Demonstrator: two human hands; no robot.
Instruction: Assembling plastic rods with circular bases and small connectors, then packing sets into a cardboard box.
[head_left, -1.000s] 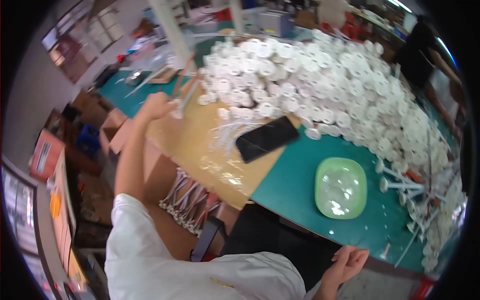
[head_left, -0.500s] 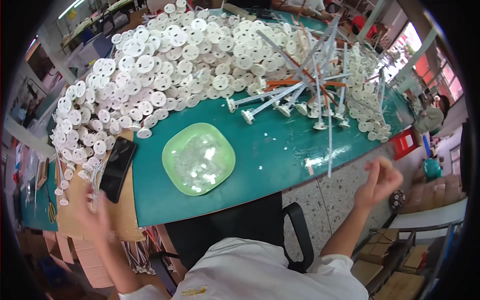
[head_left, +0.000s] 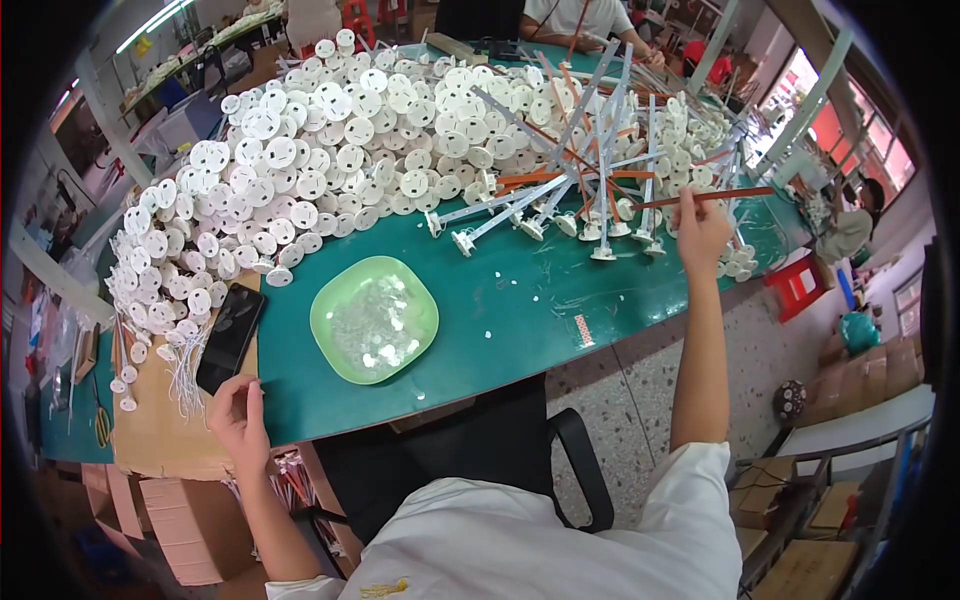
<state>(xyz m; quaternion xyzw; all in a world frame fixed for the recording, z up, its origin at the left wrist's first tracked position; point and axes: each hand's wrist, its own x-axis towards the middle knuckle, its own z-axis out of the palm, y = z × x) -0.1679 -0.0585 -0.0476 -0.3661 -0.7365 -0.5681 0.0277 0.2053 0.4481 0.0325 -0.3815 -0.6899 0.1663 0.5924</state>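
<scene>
My right hand (head_left: 703, 235) reaches out at the right and is closed on a reddish-brown strip (head_left: 745, 194), which lies nearly level across its fingers. Just left of it stands a bundle of long pale and brown strips (head_left: 590, 150), several with round white discs at their lower ends. My left hand (head_left: 240, 425) is over the front edge at the left, fingers curled and thumb near the index tip; what they pinch, if anything, is too small to make out. A black phone (head_left: 230, 335) lies just beyond it. Right of the phone sits a light green bowl (head_left: 425, 350) of small clear pieces.
A large heap of white round discs (head_left: 350, 130) fills the far side of the green table (head_left: 470, 355). Brown cardboard (head_left: 150, 430) and scissors (head_left: 102, 425) lie at the left. A black chair (head_left: 580, 470) stands at the front edge. Another person (head_left: 580, 20) sits across.
My right hand has moved forward and left to the strips and now holds a brown one. My left hand has shifted right and curled. The pale strip crossing the table's edge is gone from there.
</scene>
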